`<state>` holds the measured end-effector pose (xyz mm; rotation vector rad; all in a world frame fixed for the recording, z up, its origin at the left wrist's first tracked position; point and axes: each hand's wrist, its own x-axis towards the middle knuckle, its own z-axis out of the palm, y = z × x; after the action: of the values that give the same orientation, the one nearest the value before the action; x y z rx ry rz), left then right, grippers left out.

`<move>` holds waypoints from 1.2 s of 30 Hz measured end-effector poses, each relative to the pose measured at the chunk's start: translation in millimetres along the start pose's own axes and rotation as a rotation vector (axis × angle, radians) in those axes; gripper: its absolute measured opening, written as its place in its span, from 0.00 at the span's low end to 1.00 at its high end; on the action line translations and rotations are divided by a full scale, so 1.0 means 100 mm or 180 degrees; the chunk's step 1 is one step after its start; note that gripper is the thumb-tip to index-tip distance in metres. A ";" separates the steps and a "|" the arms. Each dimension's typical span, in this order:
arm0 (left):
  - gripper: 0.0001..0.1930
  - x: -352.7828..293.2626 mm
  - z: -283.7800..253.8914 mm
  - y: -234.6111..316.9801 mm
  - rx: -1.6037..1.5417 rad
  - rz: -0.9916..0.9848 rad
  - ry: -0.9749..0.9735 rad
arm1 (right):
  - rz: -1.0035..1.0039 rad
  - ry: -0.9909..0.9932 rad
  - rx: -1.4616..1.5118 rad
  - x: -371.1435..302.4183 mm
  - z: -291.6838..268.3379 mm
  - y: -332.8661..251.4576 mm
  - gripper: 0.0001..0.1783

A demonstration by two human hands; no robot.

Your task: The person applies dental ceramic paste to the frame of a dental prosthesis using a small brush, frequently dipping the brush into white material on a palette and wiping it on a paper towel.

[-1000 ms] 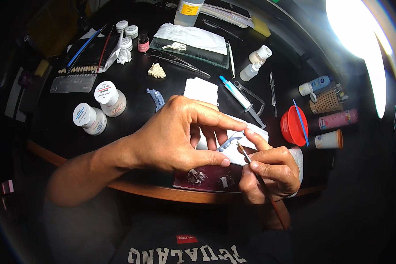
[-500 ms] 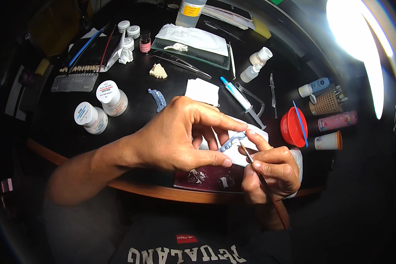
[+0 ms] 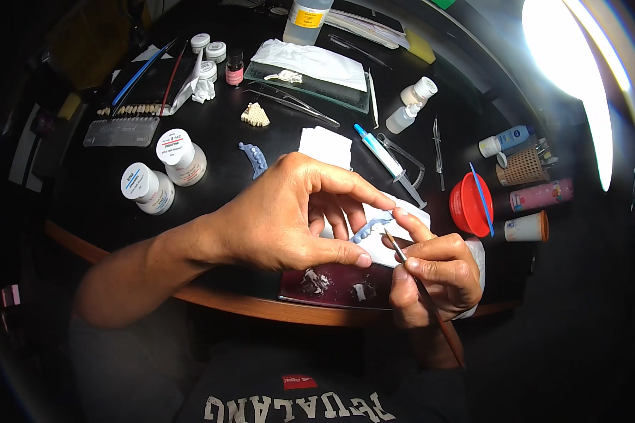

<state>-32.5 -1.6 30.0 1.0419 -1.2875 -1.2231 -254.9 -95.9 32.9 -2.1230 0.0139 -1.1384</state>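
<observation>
Between the thumb and index finger of my left hand [image 3: 282,218] is a curved blue-grey dental mould [image 3: 367,230] with tooth-shaped bumps. My right hand [image 3: 441,271] grips a thin brush [image 3: 394,244] like a pen, its pointed tip at the mould's edge. My right index fingertip meets the far end of the mould, close to my left index fingertip. Beneath the mould lies white paper [image 3: 381,255]. A dark red slab [image 3: 335,287] with whitish smears sits at the table edge. Another blue-grey mould [image 3: 254,159] rests beyond my left hand.
Two powder jars [image 3: 148,189] stand at the left. Farther back are a cream tooth model [image 3: 255,114], tweezers [image 3: 296,106] and a glass slab [image 3: 261,76] with tissue. To the right lie a syringe [image 3: 384,158], a red bowl [image 3: 466,204] and a paper cup [image 3: 525,227]. A bright lamp [image 3: 568,49] hangs above.
Almost nothing differs. Both hands keep their hold, and the brush tip stays at the mould with only a very slight shift.
</observation>
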 end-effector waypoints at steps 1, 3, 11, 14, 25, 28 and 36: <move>0.27 0.00 0.00 0.01 0.0087 -0.0052 0.0033 | 0.0012 -0.0039 0.0016 0.00 -0.01 0.00 0.14; 0.27 0.00 0.00 0.00 0.0219 0.0047 0.0056 | 0.0026 -0.0078 0.0031 0.00 -0.01 -0.01 0.14; 0.26 0.01 0.00 -0.02 0.0517 0.0291 0.0113 | 0.0198 -0.0236 -0.0224 0.01 0.00 -0.07 0.12; 0.26 0.02 -0.01 -0.01 0.0480 0.0233 0.0122 | 0.0173 -0.0280 -0.0305 0.03 0.00 -0.06 0.13; 0.26 -0.02 0.01 0.00 0.0391 0.0098 0.0118 | -0.0041 -0.0168 -0.0131 -0.01 -0.01 -0.04 0.12; 0.26 -0.02 0.03 -0.01 0.0426 0.0168 0.0111 | -0.0039 -0.0125 -0.0072 -0.03 -0.01 -0.04 0.12; 0.27 0.04 -0.06 -0.02 0.0764 0.0510 0.0444 | 0.0058 0.0281 -0.0240 -0.13 -0.24 -0.15 0.16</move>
<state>-26.8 -6.0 28.0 1.1489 -1.4025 -0.8750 -284.7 -95.0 40.9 -2.1324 0.1187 -1.2375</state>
